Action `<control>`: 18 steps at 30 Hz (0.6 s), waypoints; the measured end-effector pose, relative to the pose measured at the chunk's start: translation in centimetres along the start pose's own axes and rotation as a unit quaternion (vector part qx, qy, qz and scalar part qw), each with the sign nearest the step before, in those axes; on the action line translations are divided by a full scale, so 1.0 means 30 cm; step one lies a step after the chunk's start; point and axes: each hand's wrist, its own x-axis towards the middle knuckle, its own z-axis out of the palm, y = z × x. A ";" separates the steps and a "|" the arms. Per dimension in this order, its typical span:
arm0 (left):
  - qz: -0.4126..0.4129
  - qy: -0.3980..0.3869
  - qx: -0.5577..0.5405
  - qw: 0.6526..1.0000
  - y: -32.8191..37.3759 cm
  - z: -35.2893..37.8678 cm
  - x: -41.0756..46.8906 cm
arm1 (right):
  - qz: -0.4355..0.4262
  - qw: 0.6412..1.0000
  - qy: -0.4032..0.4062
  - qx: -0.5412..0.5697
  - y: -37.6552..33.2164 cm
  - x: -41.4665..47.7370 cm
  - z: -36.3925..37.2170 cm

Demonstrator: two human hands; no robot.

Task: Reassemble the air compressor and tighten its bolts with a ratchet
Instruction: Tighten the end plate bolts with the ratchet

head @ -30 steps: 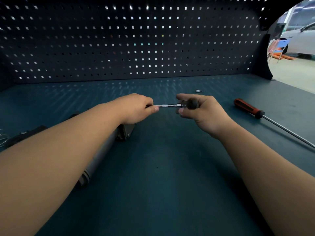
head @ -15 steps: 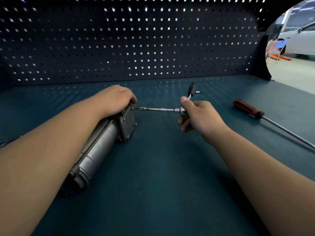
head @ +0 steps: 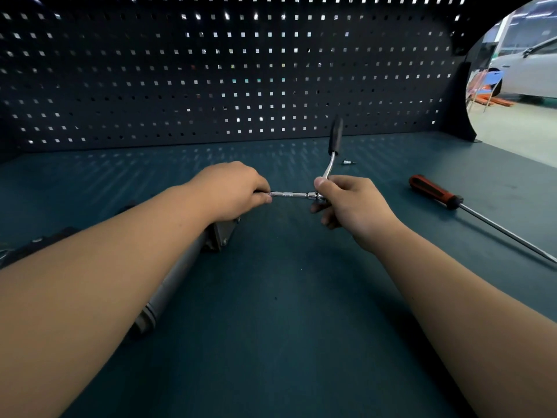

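While pinching the extension bar (head: 289,194) with the left hand (head: 232,191), grips the ratchet (head: 331,158) in the right hand (head: 352,203), handle toward twelve o'clock. Has the air compressor (head: 177,276) lying on the bench (head: 286,327) toward seven o'clock, beneath the left forearm.

Two hands: left hand (head: 232,191), right hand (head: 352,203). One ratchet (head: 330,164), one air compressor (head: 224,232), one red-handled screwdriver (head: 434,191) at right, one small socket (head: 348,162), one pegboard (head: 211,86).
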 end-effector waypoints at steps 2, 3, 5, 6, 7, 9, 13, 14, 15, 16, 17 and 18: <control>-0.002 -0.008 0.002 1.000 -0.001 0.002 0.005 | -0.033 0.999 -0.010 -0.005 0.003 0.004 -0.012; -0.005 -0.010 0.001 1.000 -0.001 0.003 0.007 | -0.050 0.998 -0.016 -0.015 0.005 0.007 -0.018; -0.011 -0.011 -0.011 1.000 -0.001 0.004 0.009 | -0.078 0.996 -0.023 -0.041 0.006 0.011 -0.029; -0.014 -0.009 -0.022 1.000 -0.002 0.004 0.009 | -0.096 0.994 -0.022 -0.057 0.007 0.011 -0.032; -0.017 -0.005 -0.033 0.999 -0.003 0.003 0.008 | -0.119 0.989 -0.021 -0.080 0.007 0.011 -0.035; -0.023 0.001 -0.048 0.999 -0.004 0.004 0.008 | -0.160 0.978 -0.026 -0.132 0.005 0.012 -0.037; -0.026 -0.005 -0.051 0.998 -0.006 0.011 0.007 | -0.142 0.984 -0.030 -0.107 0.015 0.021 -0.039; -0.026 -0.005 -0.052 0.998 -0.007 0.012 0.008 | -0.136 0.986 -0.023 -0.097 0.019 0.022 -0.039; -0.026 -0.004 -0.053 0.998 -0.008 0.013 0.008 | -0.131 0.987 -0.015 -0.087 0.023 0.022 -0.038; -0.025 -0.003 -0.055 0.998 -0.010 0.014 0.008 | -0.124 0.990 -0.010 -0.071 0.025 0.023 -0.037; -0.022 -0.001 -0.056 0.998 -0.011 0.016 0.008 | -0.118 0.991 -0.009 -0.056 0.025 0.022 -0.036; -0.019 0.002 -0.055 0.998 -0.012 0.018 0.008 | -0.115 0.992 -0.010 -0.046 0.022 0.020 -0.034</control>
